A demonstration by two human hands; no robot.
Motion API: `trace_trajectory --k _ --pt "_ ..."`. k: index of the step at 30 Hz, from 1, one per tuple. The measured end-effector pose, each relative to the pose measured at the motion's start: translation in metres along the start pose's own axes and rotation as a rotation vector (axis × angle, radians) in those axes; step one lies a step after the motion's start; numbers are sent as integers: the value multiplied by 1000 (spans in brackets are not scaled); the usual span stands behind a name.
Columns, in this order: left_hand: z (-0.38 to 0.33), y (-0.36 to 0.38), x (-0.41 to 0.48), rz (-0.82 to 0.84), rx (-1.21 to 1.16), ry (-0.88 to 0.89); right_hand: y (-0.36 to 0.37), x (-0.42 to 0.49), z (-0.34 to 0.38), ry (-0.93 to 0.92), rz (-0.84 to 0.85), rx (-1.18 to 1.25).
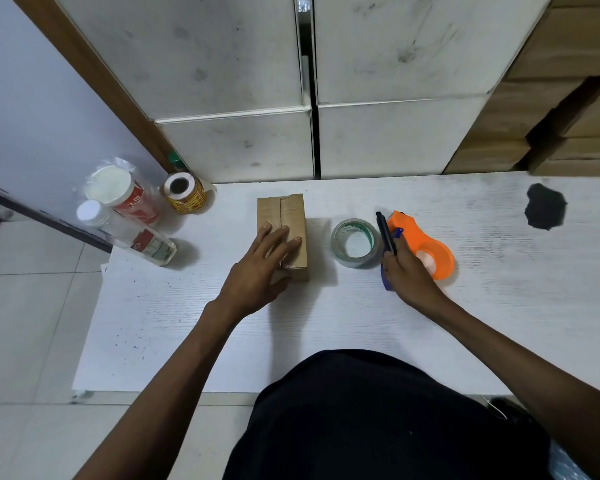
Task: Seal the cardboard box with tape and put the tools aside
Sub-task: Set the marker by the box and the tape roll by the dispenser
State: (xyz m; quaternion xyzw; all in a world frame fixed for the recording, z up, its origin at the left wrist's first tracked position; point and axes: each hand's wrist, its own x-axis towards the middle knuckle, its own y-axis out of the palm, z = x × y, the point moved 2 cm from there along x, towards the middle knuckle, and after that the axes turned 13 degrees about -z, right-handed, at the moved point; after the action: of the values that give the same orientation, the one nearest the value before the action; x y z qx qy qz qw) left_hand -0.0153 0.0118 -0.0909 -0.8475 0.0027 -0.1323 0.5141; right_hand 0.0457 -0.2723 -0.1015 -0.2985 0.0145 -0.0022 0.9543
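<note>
Looks like a packing or stockroom corner rather than a home. Stacked brown cartons [548,109] along the right wall, scuffed white cabinet doors [291,81] behind, a worn white worktable [361,317] spotted with ink. On it, packing gear: a roll of clear tape [355,242], an orange tape dispenser [426,249], a roll of printed labels [185,192].

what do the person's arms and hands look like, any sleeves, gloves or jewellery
Both arms are bare along all that shows, with no sleeve in view. The left hand and right hand wear no gloves, and no rings, watch or bracelet can be seen. A dark garment covers the torso at the bottom of the view.
</note>
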Motion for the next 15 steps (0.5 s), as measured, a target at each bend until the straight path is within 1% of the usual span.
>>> trace_trajectory --k 1,3,4,5,7,9,11,13,15 --pt "-1 0 0 4 19 -18 0 -3 0 -68 15 -62" --pt "-1 1 1 -5 21 -15 1 -7 9 -57 2 -1" --pt "0 1 1 -5 18 -22 1 -7 13 -45 -9 -7" --pt "-1 0 1 -7 28 -20 2 -8 14 -82 -29 -46" --pt "-3 -3 2 -35 52 -2 6 -6 17 -52 -47 -48" --pt "-2 -6 0 -47 67 2 11 -3 20 36 -39 19" --pt "1 -10 -4 -55 70 18 15 0 27 74 -39 84" --pt "3 -15 -7 -54 73 31 20 2 37 41 -12 98" --pt "5 -19 -9 -35 88 18 29 2 42 101 55 131"
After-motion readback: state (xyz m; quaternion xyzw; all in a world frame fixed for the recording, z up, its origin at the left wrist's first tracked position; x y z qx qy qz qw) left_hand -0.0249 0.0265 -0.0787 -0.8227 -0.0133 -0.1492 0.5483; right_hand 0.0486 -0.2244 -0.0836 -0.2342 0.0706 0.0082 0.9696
